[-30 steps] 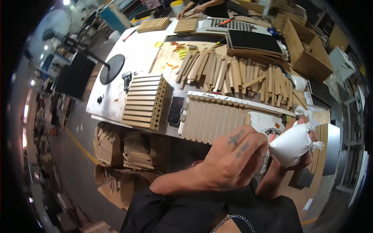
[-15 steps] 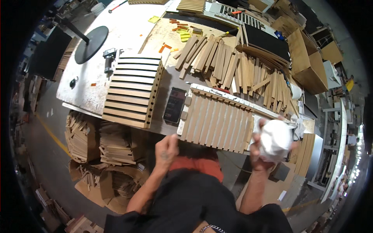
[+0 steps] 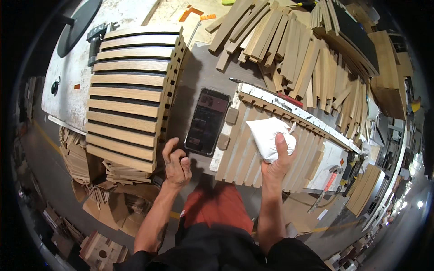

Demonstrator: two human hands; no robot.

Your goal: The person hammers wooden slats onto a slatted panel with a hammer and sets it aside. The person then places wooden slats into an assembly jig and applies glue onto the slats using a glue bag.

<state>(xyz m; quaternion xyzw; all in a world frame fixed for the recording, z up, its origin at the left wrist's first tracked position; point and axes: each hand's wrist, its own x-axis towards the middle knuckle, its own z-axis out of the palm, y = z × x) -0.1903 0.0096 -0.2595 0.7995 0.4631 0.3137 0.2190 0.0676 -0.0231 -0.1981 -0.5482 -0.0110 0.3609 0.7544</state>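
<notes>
My right hand (image 3: 275,169) grips a plump white bag (image 3: 264,137) with a twisted, gathered end, the thumb pressed along its side. The bag is above a row of parallel wooden slats (image 3: 246,156), with pale strips running lengthwise among them. A white, worn guide strip (image 3: 298,108) borders the slats on the far side. To the left, my left hand (image 3: 176,165) is empty, its fingers loosely bent and apart, near the lower end of a dark phone (image 3: 206,122). Small wooden blocks (image 3: 231,116) sit between the phone and the slats.
A stack of finished-looking slatted panels (image 3: 129,97) stands left of the phone. Loose wooden strips (image 3: 289,49) pile up at the back. A nail gun (image 3: 95,43) lies at the far left, and a red-handled hammer (image 3: 327,185) at the right edge. Cardboard boxes (image 3: 113,207) stand below.
My right hand has brought the white bag leftward from the table's right side to above the slats. My left hand has moved left and its fingers have loosened. The view has shifted closer to the table.
</notes>
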